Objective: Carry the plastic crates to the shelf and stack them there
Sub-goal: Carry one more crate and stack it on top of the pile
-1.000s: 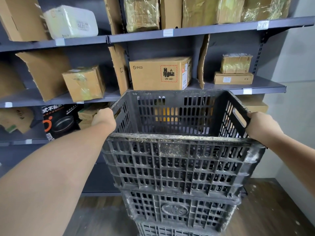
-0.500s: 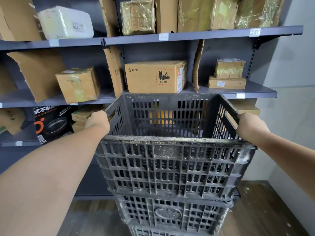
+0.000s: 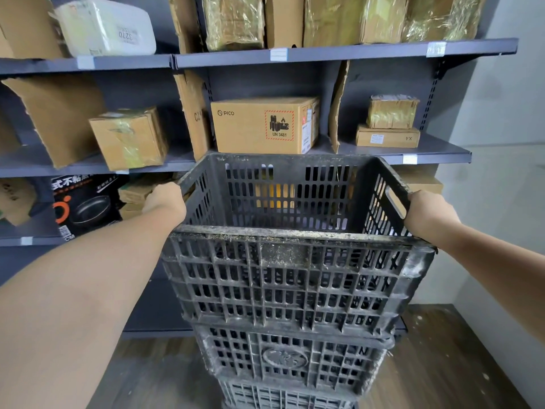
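A dirty black slotted plastic crate (image 3: 289, 278) fills the middle of the head view, empty inside. It sits on top of a stack of like crates, with a second crate (image 3: 289, 358) and a third crate (image 3: 283, 397) showing below it on the floor in front of the shelf. My left hand (image 3: 165, 202) grips the top crate's left rim. My right hand (image 3: 427, 214) grips its right side by the handle slot. Both arms are stretched out forward.
A dark grey shelf unit (image 3: 354, 53) stands right behind the stack, loaded with cardboard boxes, among them a PICO box (image 3: 262, 125) and a pan carton (image 3: 85, 205). A pale wall (image 3: 507, 172) closes the right side. Wooden floor (image 3: 442, 364) lies below.
The top crate has sunk a little between my hands toward the crates under it, and the view has shifted slightly; both hands keep their grip.
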